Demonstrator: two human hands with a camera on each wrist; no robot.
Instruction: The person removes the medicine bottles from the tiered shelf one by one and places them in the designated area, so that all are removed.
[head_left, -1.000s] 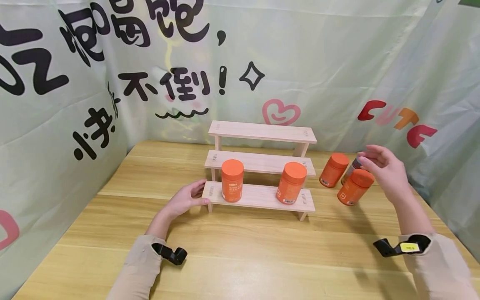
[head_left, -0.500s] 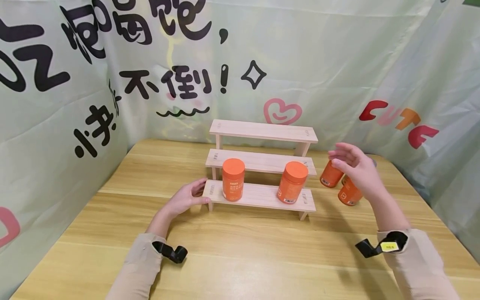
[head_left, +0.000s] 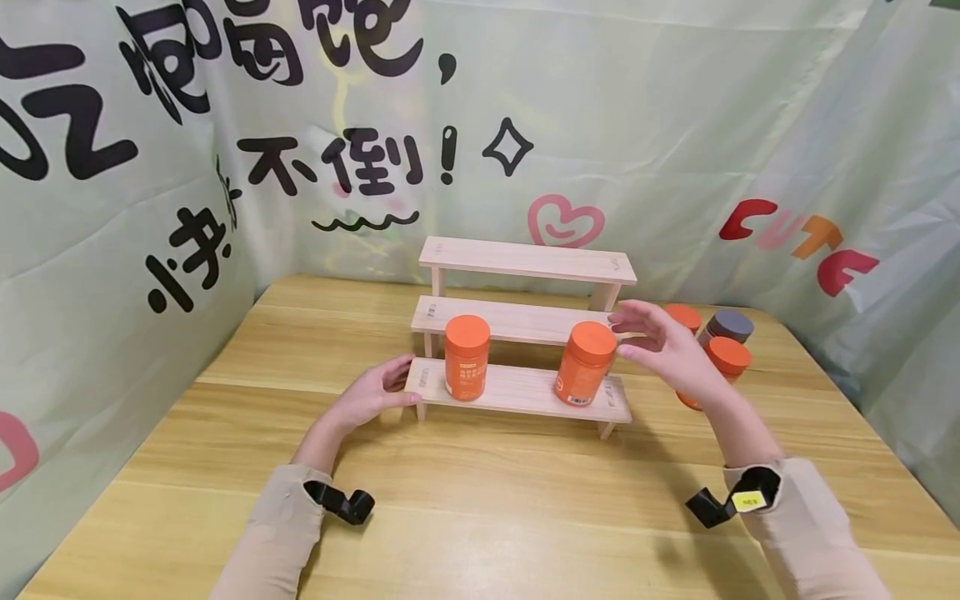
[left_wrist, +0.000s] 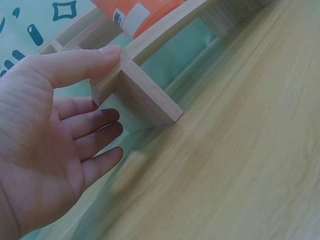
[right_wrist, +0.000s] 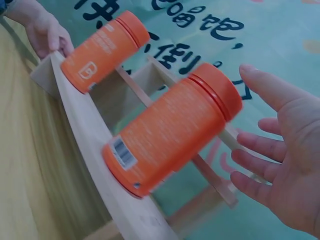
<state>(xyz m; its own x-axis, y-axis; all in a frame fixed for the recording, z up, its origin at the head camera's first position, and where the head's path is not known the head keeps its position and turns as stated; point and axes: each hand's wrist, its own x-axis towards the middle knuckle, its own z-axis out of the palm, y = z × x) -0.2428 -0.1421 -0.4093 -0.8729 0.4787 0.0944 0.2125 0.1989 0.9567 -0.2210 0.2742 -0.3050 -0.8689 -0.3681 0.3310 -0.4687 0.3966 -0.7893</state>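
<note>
A three-step wooden display stand stands on the table. On its lowest step are two orange jars with orange lids, a left jar and a right jar, both upright. My left hand holds the left end of that step; in the left wrist view the thumb lies over the corner and the other fingers are spread below. My right hand is just right of the right jar's lid. In the right wrist view a gap shows between its loosely extended fingers and the jar.
Behind my right hand, on the table's right side, stand more jars: an orange-lidded jar, another orange lid and a grey-lidded jar. A printed curtain closes off the back and sides of the wooden table.
My right hand has moved left from above the grouped jars to beside the right jar on the stand. My left hand and the stand have stayed in place.
</note>
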